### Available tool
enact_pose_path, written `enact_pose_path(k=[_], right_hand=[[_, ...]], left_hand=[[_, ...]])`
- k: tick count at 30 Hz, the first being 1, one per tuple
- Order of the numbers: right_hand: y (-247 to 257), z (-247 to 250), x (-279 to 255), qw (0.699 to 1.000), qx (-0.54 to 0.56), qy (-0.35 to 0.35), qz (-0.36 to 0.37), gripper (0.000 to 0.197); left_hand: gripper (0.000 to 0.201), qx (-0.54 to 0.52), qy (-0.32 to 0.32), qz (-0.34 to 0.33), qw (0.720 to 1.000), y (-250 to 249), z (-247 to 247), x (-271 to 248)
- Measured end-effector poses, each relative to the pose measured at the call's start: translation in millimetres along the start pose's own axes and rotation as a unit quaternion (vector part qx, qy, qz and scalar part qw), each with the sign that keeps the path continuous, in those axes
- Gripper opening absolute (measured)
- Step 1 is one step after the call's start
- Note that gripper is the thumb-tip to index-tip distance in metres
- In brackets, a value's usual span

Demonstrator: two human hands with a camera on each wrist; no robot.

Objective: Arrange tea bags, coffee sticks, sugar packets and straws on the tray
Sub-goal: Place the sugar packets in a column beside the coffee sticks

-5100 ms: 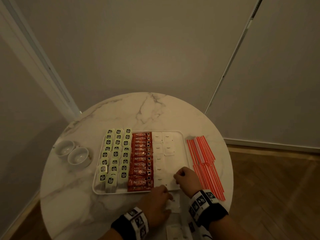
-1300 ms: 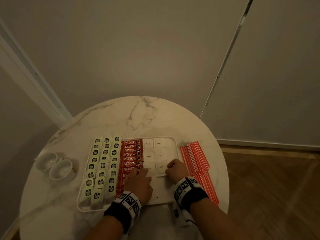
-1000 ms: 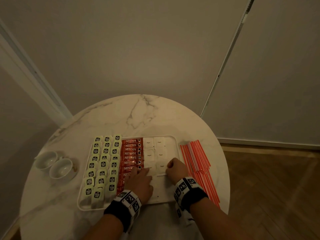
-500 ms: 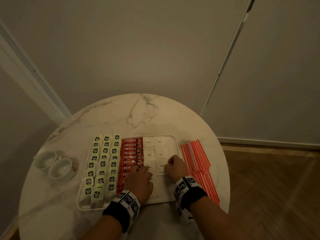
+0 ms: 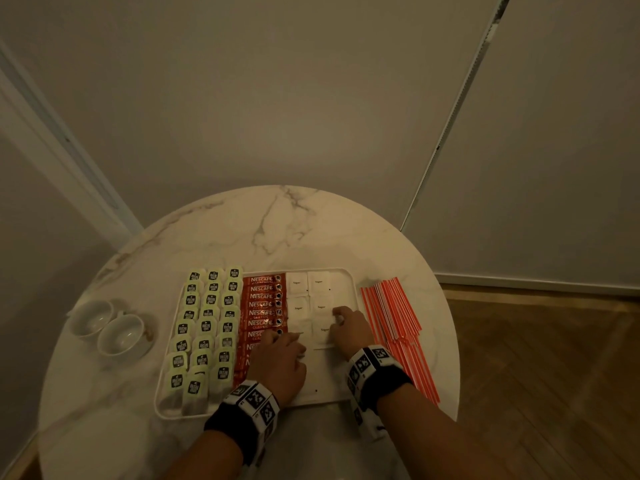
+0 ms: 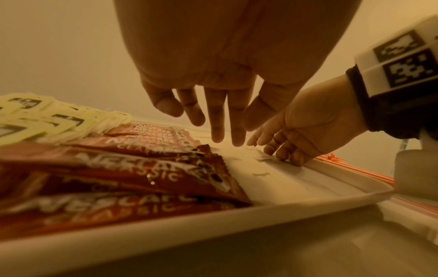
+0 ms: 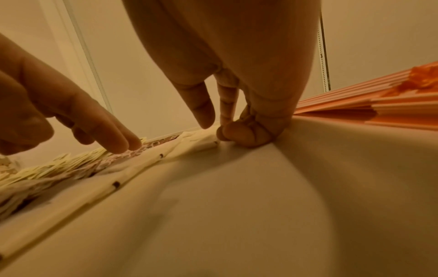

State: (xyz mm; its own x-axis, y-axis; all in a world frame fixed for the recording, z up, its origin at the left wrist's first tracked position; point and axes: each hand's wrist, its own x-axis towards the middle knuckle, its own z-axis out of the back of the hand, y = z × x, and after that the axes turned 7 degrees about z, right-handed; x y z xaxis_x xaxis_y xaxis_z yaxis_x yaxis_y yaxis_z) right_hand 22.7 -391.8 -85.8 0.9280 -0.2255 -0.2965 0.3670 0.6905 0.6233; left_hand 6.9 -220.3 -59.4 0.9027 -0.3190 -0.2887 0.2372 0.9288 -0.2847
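Note:
A white tray point(image 5: 350, 284) on a round marble table holds three columns of pale green tea bags point(image 5: 207, 327), a column of red coffee sticks point(image 5: 263, 304) and two columns of white sugar packets point(image 5: 308, 294). Red straws point(image 5: 394, 323) lie in a bundle on the table, right of the tray. My left hand point(image 5: 287, 337) hovers over the tray with straight fingers point(image 6: 227, 136), their tips on a sugar packet beside the coffee sticks point(image 6: 142, 168). My right hand point(image 5: 337, 320) is curled, thumb and forefinger point(image 7: 206, 112) pinching the edge of a sugar packet point(image 7: 196, 142) in the third row.
Two white cups point(image 5: 105, 327) stand at the table's left edge. The marble table point(image 5: 277, 230) has bare room behind the tray. Walls close in behind and to the left. Wooden floor point(image 5: 536, 375) shows at the right.
Five seconds ago both hands were at the tray's near edge; they have moved forward to the third row of sugar packets. In the last second they barely shift.

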Motion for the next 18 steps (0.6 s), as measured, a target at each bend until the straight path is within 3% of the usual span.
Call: enact_pose_path(k=[6, 9, 12, 13, 15, 18], right_hand=[[-3.4, 6.2, -6.6, 0.998, 0.064, -0.013, -0.009, 0.044], [-10.2, 10.7, -23.7, 0.992, 0.118, -0.047, -0.001, 0.036], [-17.9, 12.3, -54.6, 0.985, 0.160, -0.057, 0.010, 0.020], [-20.5, 11.9, -66.9, 0.988, 0.148, -0.043, 0.016, 0.016], [-26.5, 9.2, -94.0, 0.994, 0.094, 0.024, 0.042, 0.012], [-31.5, 7.8, -133.5, 0.981, -0.057, 0.153, 0.103, 0.014]], left_hand=[[0.034, -0.034, -0.005, -0.054, 0.998, -3.4, 8.5, -16.0], [0.035, -0.071, 0.108, -0.116, 0.985, -13.5, 11.7, -39.2], [0.043, 0.049, 0.215, -0.197, 0.955, -20.2, 0.7, -62.9], [0.044, 0.104, 0.224, -0.214, 0.945, -21.6, -5.0, -69.1], [0.044, 0.163, 0.237, -0.175, 0.942, -20.2, -17.4, -78.8], [0.047, 0.159, 0.244, -0.141, 0.946, -16.9, -36.3, -88.0]])
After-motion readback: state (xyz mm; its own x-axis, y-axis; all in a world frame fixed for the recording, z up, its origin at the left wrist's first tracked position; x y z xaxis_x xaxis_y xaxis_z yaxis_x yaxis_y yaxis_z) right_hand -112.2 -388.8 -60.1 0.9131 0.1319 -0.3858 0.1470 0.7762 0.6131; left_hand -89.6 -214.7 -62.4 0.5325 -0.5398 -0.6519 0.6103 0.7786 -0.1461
